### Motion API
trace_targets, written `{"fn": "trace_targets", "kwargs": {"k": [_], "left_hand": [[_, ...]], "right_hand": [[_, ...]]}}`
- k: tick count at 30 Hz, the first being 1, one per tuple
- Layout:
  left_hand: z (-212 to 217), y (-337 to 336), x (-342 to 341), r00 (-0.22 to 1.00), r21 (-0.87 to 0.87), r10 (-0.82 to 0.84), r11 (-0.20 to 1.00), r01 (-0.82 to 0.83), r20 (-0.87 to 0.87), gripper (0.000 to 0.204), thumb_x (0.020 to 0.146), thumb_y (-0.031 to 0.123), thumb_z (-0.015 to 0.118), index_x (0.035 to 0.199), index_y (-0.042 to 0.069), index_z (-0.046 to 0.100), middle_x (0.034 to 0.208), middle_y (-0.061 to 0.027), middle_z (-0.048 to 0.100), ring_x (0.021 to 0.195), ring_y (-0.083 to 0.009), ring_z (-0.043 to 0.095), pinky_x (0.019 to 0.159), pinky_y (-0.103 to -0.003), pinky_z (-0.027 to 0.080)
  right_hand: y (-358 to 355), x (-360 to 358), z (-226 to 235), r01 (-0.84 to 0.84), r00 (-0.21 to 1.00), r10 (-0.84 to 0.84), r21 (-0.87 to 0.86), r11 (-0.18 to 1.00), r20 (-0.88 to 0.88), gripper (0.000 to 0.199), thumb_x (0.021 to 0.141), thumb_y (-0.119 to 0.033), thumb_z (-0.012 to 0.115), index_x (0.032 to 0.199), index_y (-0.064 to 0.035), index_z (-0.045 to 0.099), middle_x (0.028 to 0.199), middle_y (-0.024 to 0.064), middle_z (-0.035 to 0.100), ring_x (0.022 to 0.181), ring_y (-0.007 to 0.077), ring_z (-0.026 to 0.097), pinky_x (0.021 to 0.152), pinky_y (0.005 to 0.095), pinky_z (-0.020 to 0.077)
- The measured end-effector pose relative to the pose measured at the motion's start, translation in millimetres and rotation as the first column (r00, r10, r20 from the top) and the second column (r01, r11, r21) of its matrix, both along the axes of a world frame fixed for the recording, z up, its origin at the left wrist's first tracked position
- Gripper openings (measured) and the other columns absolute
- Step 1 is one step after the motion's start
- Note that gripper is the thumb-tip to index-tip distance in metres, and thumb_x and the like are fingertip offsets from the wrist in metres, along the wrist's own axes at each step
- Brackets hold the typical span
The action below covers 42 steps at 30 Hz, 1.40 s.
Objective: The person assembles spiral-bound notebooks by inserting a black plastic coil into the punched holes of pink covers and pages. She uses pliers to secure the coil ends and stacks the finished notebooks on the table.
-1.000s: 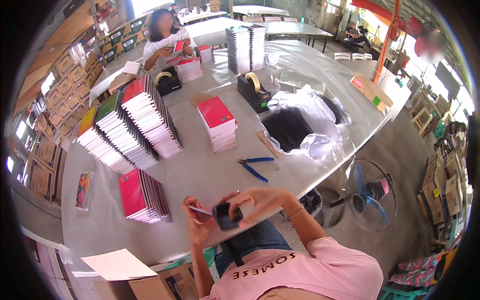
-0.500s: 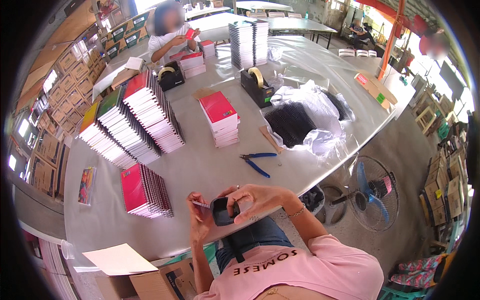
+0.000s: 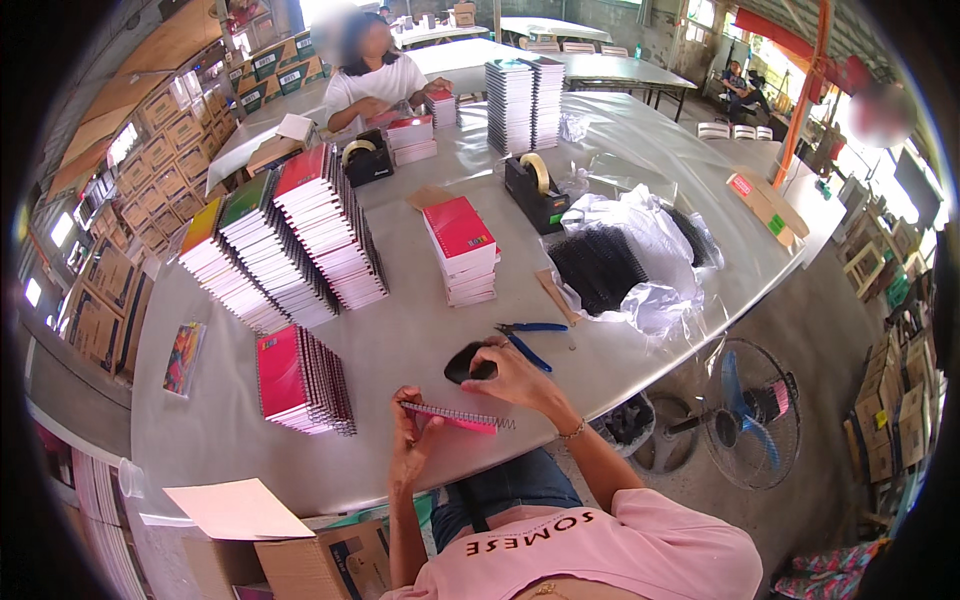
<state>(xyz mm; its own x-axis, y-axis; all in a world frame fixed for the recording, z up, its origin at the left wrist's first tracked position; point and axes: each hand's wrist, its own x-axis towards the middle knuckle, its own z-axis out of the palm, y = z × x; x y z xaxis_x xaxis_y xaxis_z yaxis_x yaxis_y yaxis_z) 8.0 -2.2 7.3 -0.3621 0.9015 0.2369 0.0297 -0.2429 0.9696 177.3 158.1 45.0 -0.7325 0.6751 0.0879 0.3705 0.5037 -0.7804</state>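
Note:
In my left hand (image 3: 408, 440), closed on its end, is a red spiral notebook (image 3: 462, 418), tilted on edge near the front of the table. A loose tail of the coil sticks out past its right end. Just beyond, my right hand (image 3: 515, 378) has its fingers curled over a small black rounded object (image 3: 466, 364), whose kind I cannot make out. Blue-handled cutting pliers (image 3: 532, 345) lie on the table right behind that hand. Left of my hands stands a stack of red spiral notebooks (image 3: 300, 378). Unbound red notebooks (image 3: 462, 240) are piled farther back.
Tall stacks of spiral notebooks (image 3: 325, 230) stand at left. Black coils (image 3: 600, 270) lie in crumpled plastic at right, beside a tape dispenser (image 3: 538, 195). A person (image 3: 378, 85) works across the table. A fan (image 3: 750, 410) stands off the right edge, an open carton (image 3: 290, 560) at front left.
My right hand has moved forward with the black object, away from my left hand. The red notebook now shows lengthwise in my left hand. The whole view has shifted slightly.

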Motion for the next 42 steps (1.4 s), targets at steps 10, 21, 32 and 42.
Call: {"fn": "trace_targets", "kwargs": {"k": [10, 21, 32, 42], "left_hand": [[8, -4, 20, 0.968, -0.074, 0.238, 0.967, -0.244, -0.085, 0.022, 0.103, 0.008, 0.047, 0.123, 0.002, 0.054, 0.114, -0.0063, 0.056, 0.105, -0.0143, 0.052, 0.095, -0.027, 0.041], [17, -22, 28, 0.954, 0.039, 0.254, 0.964, -0.263, 0.159, 0.013, 0.096, 0.001, 0.061, 0.109, -0.002, 0.062, 0.103, -0.0072, 0.067, 0.091, -0.0091, 0.061, 0.082, -0.025, 0.052], [8, -17, 14, 0.917, 0.021, 0.379, 0.923, -0.385, 0.125, 0.014, 0.096, 0.008, 0.065, 0.107, 0.003, 0.059, 0.095, -0.0005, 0.058, 0.087, -0.0067, 0.054, 0.082, -0.023, 0.045], [2, -18, 10, 0.929, -0.067, 0.368, 0.928, -0.365, 0.031, 0.029, 0.097, 0.019, 0.065, 0.118, 0.002, 0.056, 0.103, -0.0016, 0.055, 0.091, -0.0077, 0.050, 0.084, -0.022, 0.039]], "right_hand": [[-57, -17, 46, -0.072, 0.995, 0.094, 0.386, 0.920, -0.040, 0.039, 0.084, -0.025, 0.074, 0.119, -0.0123, 0.061, 0.117, 0.0071, 0.062, 0.116, 0.0275, 0.056, 0.107, 0.0511, 0.0318], [-75, -26, 33, -0.066, 0.966, 0.154, 0.379, 0.923, -0.206, 0.022, 0.088, -0.016, 0.069, 0.109, -0.0120, 0.062, 0.105, 0.0028, 0.063, 0.107, 0.0205, 0.058, 0.108, 0.0454, 0.0295], [-57, -9, 40, 0.220, 0.960, -0.114, 0.437, 0.872, -0.256, 0.032, 0.091, -0.021, 0.066, 0.122, -0.0135, 0.062, 0.119, 0.0070, 0.059, 0.121, 0.0253, 0.050, 0.109, 0.0483, 0.0277], [9, 58, -47, 0.371, 0.839, -0.506, 0.468, 0.802, 0.202, 0.084, 0.082, -0.044, 0.073, 0.147, -0.0059, 0.037, 0.146, 0.0241, 0.037, 0.137, 0.0429, 0.032, 0.109, 0.0586, 0.0251]]}}
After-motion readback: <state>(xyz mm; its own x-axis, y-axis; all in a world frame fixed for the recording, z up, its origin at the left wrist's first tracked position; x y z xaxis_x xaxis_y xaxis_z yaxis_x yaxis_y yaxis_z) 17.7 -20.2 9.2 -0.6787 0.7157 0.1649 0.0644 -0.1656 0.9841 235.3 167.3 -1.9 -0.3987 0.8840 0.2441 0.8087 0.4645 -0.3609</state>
